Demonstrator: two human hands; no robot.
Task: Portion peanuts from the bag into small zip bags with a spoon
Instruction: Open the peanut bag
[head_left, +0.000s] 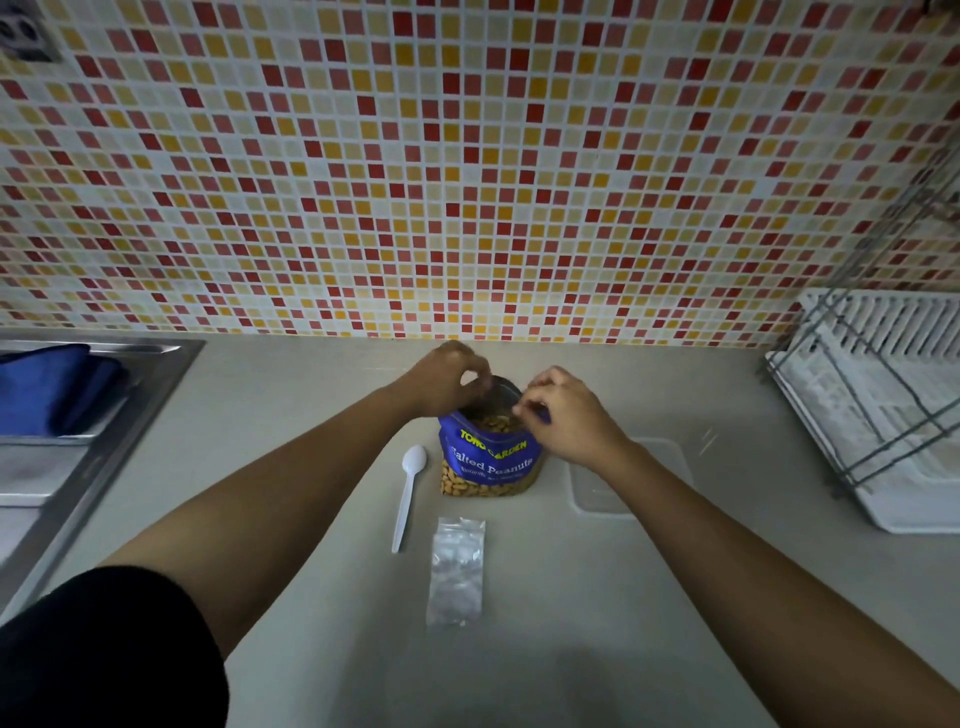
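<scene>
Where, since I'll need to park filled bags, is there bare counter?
Bare counter lies between the sink and the spoon, nearer than the zip bags, and between the clear tub and the dish rack. Crowded: the middle, with spoon, peanut bag and zip bags.

Red/yellow mosaic wall (467, 156) fills the top half. Steel sink (171, 358) at left edge, blue cloth (47, 389) in it. White dish rack (883, 364) at right edge. Grey counter (519, 665) below. Clear flat plastic piece (602, 493) right of centre, probably a lid. Blurred socket (23, 34) upper left.
</scene>
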